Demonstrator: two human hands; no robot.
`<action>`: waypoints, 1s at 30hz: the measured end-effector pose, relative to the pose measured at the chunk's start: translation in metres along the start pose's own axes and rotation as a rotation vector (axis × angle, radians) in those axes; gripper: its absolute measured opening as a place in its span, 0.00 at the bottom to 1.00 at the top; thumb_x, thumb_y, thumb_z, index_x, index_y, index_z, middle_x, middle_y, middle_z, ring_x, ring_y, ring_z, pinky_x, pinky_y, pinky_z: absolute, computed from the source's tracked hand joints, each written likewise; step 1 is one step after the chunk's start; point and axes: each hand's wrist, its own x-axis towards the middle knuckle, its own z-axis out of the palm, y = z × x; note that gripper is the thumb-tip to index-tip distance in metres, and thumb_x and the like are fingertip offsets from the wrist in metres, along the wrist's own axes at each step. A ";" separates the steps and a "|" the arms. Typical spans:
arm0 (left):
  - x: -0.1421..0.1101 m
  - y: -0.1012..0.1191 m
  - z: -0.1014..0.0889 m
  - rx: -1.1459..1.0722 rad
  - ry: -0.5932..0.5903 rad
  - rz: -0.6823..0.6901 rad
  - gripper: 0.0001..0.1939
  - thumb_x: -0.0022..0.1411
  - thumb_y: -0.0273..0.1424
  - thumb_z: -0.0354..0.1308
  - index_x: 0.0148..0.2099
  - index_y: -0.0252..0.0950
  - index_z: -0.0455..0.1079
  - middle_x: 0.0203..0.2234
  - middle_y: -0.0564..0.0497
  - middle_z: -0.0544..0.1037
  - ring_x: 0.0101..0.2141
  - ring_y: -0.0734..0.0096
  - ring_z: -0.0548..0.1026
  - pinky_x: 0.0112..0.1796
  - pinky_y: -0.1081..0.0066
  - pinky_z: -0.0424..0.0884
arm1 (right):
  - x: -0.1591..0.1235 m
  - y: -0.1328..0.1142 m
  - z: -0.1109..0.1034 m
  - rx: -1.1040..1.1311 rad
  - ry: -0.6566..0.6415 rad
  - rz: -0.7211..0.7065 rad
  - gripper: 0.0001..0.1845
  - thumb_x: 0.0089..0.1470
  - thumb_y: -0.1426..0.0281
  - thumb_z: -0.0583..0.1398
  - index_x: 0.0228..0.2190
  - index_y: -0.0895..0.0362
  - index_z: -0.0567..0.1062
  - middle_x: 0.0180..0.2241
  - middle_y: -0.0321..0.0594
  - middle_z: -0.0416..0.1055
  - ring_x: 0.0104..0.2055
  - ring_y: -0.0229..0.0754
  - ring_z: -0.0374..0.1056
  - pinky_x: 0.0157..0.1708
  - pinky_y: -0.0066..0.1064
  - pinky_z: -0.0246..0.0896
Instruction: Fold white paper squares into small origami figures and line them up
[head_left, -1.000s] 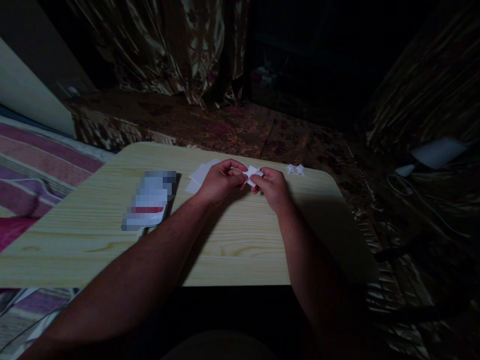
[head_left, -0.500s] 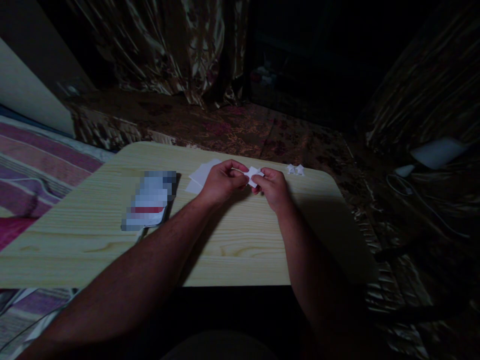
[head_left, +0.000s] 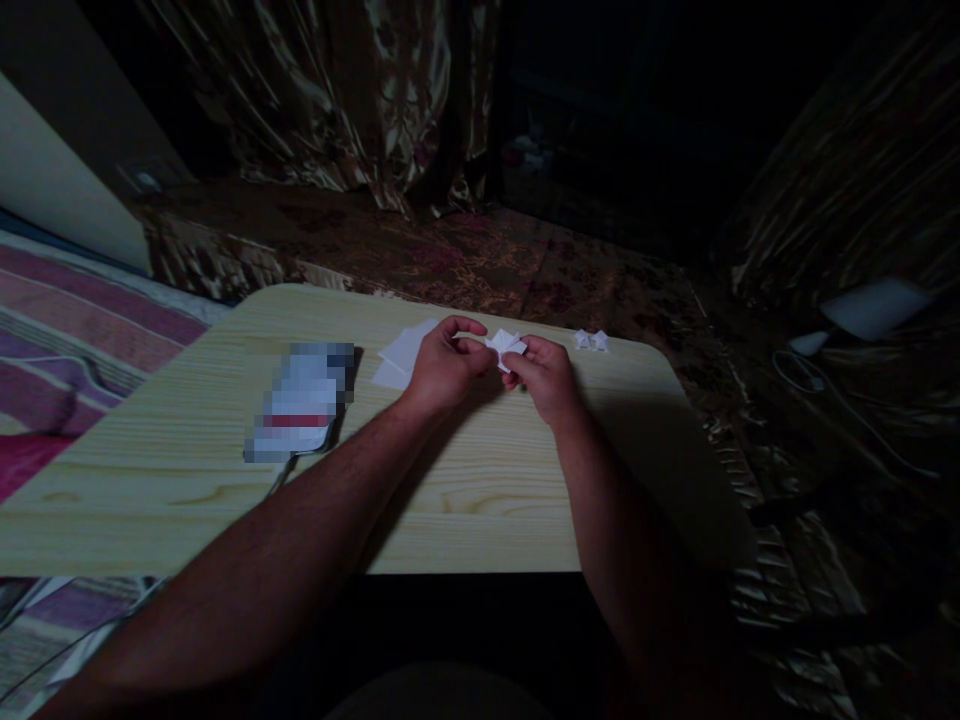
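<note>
A small white folded paper (head_left: 506,345) with several pointed flaps is held over the far part of the table. My right hand (head_left: 550,375) pinches its right side, thumb on top and fingertips underneath. At its left edge, my left hand (head_left: 446,365) is closed, with the thumb against the paper and the index finger raised and curved just above. Whether other left fingers press from below is hidden. Two small white folded paper pieces (head_left: 592,341) sit near the far edge, right of my hands. White paper sheets (head_left: 401,352) lie partly behind my left hand.
A phone-like object (head_left: 300,400), its face blurred, lies on the wooden table (head_left: 480,500) to the left, with a cable at its lower end. Striped bedding (head_left: 90,300) is beyond the left side. A white lamp-like object (head_left: 874,305) with a cord stands at the right. Patterned curtains hang behind.
The left index finger has lifted off the folded paper and moved slightly left. The paper's flaps now look more spread and tilted. My right hand keeps its pinch.
</note>
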 end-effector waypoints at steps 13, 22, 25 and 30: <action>-0.004 -0.001 0.002 0.003 -0.038 0.012 0.19 0.42 0.27 0.64 0.40 0.34 0.66 0.19 0.54 0.75 0.20 0.74 0.71 0.25 0.75 0.67 | 0.005 0.005 -0.001 0.028 0.086 -0.021 0.06 0.41 0.69 0.60 0.23 0.59 0.70 0.18 0.31 0.67 0.17 0.30 0.60 0.16 0.21 0.55; -0.003 -0.004 0.003 0.003 0.028 0.094 0.20 0.43 0.25 0.64 0.41 0.35 0.65 0.20 0.55 0.74 0.20 0.76 0.71 0.23 0.78 0.64 | 0.003 0.008 0.009 0.092 0.063 -0.030 0.10 0.41 0.67 0.62 0.29 0.58 0.71 0.19 0.29 0.65 0.18 0.30 0.59 0.16 0.21 0.55; -0.004 -0.002 0.005 -0.018 0.041 0.115 0.20 0.44 0.25 0.64 0.42 0.35 0.65 0.20 0.55 0.75 0.20 0.75 0.72 0.23 0.77 0.65 | 0.003 0.010 0.014 0.201 0.077 -0.019 0.12 0.41 0.67 0.62 0.31 0.57 0.72 0.22 0.29 0.66 0.20 0.30 0.58 0.16 0.21 0.55; -0.009 0.006 0.011 -0.057 0.065 0.097 0.21 0.43 0.25 0.65 0.41 0.35 0.64 0.19 0.56 0.74 0.19 0.74 0.73 0.23 0.76 0.67 | 0.003 0.012 0.018 0.341 0.092 0.034 0.12 0.39 0.69 0.63 0.31 0.57 0.72 0.25 0.31 0.69 0.22 0.30 0.58 0.16 0.21 0.54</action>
